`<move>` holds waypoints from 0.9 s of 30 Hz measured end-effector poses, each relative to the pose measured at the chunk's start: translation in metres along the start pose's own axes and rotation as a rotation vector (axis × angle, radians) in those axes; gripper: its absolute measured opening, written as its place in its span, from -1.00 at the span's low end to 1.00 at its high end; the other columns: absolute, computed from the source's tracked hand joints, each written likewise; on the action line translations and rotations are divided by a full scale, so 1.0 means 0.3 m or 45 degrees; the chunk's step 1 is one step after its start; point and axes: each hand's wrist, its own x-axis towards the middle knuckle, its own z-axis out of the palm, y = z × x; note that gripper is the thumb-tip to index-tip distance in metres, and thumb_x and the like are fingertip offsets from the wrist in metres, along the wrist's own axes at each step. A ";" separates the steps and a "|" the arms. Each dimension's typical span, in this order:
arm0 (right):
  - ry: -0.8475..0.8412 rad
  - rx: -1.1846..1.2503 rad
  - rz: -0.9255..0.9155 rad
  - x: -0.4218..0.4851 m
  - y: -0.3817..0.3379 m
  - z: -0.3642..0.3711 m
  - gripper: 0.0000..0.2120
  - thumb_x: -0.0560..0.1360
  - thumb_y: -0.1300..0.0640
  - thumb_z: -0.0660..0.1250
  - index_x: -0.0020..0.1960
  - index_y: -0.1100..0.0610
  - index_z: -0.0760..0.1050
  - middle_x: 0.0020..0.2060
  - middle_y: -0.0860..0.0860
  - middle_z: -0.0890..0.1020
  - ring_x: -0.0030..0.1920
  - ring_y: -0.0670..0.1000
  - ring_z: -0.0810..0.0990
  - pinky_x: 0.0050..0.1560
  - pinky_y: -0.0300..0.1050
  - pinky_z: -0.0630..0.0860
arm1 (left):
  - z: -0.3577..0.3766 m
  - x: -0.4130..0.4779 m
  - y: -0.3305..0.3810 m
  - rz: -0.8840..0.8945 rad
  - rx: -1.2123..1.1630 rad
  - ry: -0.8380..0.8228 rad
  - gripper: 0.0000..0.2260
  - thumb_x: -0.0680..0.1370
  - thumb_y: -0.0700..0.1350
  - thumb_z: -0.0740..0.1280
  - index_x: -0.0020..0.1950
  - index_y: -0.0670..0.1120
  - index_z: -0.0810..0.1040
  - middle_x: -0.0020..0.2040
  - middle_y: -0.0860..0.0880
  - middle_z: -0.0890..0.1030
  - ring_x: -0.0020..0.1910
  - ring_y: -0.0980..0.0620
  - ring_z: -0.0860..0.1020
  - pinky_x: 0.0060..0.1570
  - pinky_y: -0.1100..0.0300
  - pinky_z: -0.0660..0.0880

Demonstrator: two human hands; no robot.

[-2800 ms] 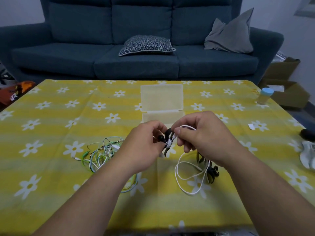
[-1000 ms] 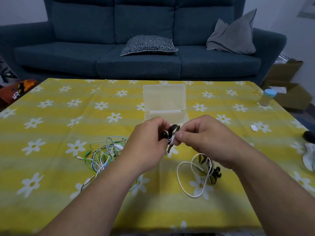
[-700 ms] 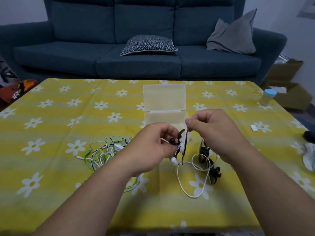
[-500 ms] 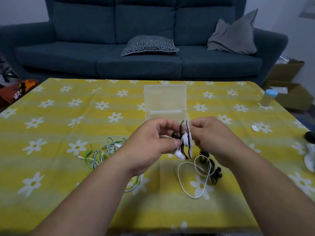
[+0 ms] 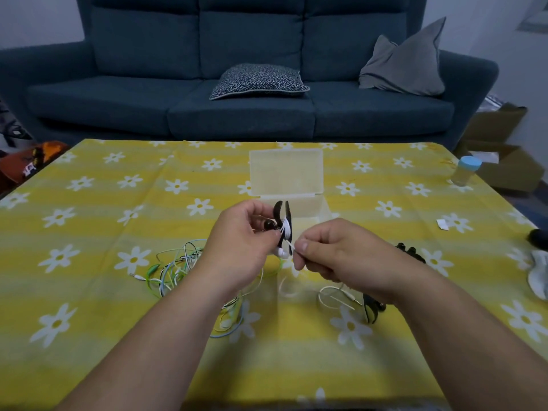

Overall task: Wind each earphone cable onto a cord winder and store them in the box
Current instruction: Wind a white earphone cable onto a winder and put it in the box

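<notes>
Right hand (image 5: 335,253) lower beside one winder (image 5: 278,210)

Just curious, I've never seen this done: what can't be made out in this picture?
Head view:
- Spare black winders: mostly under the right hand; number unclear.
- Box interior: hidden by the held winder and left hand.
- White object at the right edge: cut off.
- Tangled cables: too fine to count.

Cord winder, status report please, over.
Left hand grips cord winder. Right hand pinches white cable at it, slack loop on tablecloth. Box open behind, nothing between.
</notes>
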 end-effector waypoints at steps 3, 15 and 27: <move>0.075 0.078 -0.096 -0.008 -0.013 -0.012 -0.77 0.58 0.19 0.30 -0.21 0.21 0.62 -0.45 0.04 0.35 -0.43 -0.01 0.25 -0.44 -0.22 0.20 | 0.011 -0.002 -0.004 0.049 0.238 -0.039 -0.79 0.47 -0.37 0.39 -0.06 -0.07 0.58 -0.23 -0.05 0.65 -0.33 -0.06 0.66 -0.35 0.24 0.49; 0.668 0.076 -0.049 0.017 0.020 -0.071 -0.77 0.56 0.12 0.34 -0.24 0.17 0.61 -0.57 -0.16 0.37 -0.53 -0.09 0.23 -0.44 -0.21 0.18 | 0.017 -0.026 0.008 0.010 -0.058 -0.492 -0.76 0.47 -0.44 0.37 0.00 -0.14 0.61 -0.14 -0.09 0.66 -0.29 0.00 0.57 -0.18 0.15 0.51; -0.033 0.054 0.125 -0.002 0.014 -0.015 -0.74 0.64 0.17 0.23 -0.11 0.26 0.61 -0.47 0.01 0.39 -0.48 -0.03 0.29 -0.45 -0.25 0.24 | -0.004 -0.002 0.026 -0.101 -0.551 -0.068 -0.81 0.53 -0.43 0.30 0.01 -0.18 0.58 -0.21 -0.08 0.68 -0.27 0.02 0.64 -0.24 0.25 0.59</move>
